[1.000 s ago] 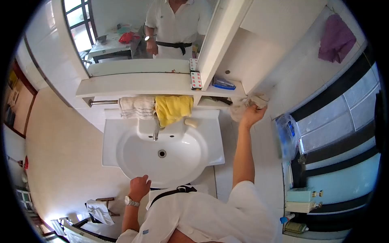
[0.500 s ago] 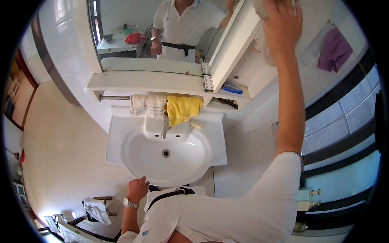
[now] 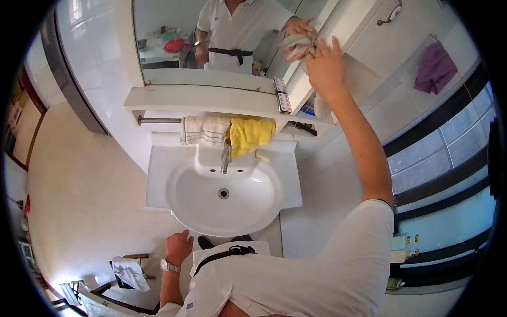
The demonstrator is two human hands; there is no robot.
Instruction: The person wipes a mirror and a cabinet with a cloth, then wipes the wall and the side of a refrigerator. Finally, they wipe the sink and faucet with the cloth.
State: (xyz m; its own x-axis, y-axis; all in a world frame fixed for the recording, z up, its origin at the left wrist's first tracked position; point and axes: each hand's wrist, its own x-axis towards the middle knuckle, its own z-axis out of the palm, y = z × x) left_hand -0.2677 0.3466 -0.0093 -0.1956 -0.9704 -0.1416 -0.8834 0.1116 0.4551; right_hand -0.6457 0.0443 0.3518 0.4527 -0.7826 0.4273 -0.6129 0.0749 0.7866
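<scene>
My right hand (image 3: 326, 68) is at the mirror (image 3: 174, 74), near its right white frame. Its fingers press a pale, striped cloth (image 3: 298, 48) to the glass, and the hand and cloth are reflected there. My left hand (image 3: 179, 247) hangs near the front left of the white sink (image 3: 224, 224), its fingers loosely bent and partly hidden, with nothing visible in them. A watch (image 3: 170, 266) is on that wrist.
A white shelf (image 3: 206, 100) runs below the mirror. Under it hang a striped towel (image 3: 203, 130) and a yellow cloth (image 3: 251, 136), beside the faucet (image 3: 226, 160). A purple cloth (image 3: 435, 68) hangs at right. A cabinet door handle (image 3: 390, 15) shows above.
My right hand has moved left and down with the cloth, from the cabinet on the right to the mirror's right edge. The view has shifted slightly; my left hand stays about where it was.
</scene>
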